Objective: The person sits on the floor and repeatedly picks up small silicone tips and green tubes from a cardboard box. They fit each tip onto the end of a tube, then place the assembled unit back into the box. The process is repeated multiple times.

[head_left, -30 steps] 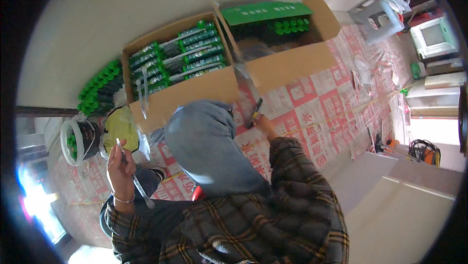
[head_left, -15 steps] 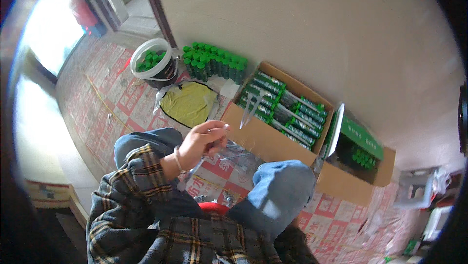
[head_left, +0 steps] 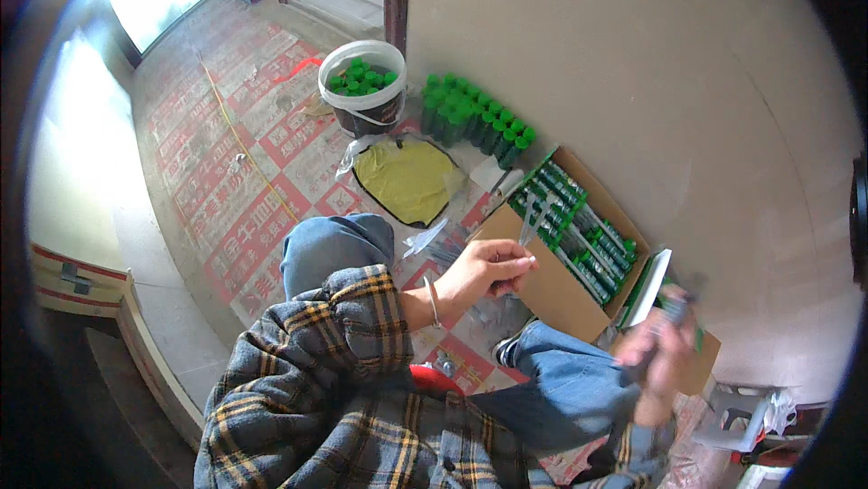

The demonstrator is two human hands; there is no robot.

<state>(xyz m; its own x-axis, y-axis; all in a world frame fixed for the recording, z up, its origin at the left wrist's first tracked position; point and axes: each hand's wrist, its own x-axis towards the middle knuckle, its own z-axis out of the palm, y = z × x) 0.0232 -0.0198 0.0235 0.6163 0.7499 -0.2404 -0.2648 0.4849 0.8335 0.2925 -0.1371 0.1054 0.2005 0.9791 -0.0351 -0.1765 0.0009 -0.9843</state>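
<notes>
The left hand (head_left: 500,269) has its thumb and fingertips together; whether they grip anything cannot be told. The right hand (head_left: 658,344), blurred, is closed around a dark object (head_left: 676,308). Just beyond the left hand, clear nozzles (head_left: 535,216) lie across the left end of an open carton (head_left: 547,292) filled with green tubes (head_left: 592,258). Farther left on the red-and-white floor covering (head_left: 282,150) are a yellow pad (head_left: 407,180), upright green-capped tubes (head_left: 479,118) along the wall, and a white-rimmed bucket (head_left: 372,117).

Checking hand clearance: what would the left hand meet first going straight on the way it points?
Probably the cardboard box's near flap, with the green tubes beyond; depth is unclear, so the left hand might pass over the flap.
</notes>
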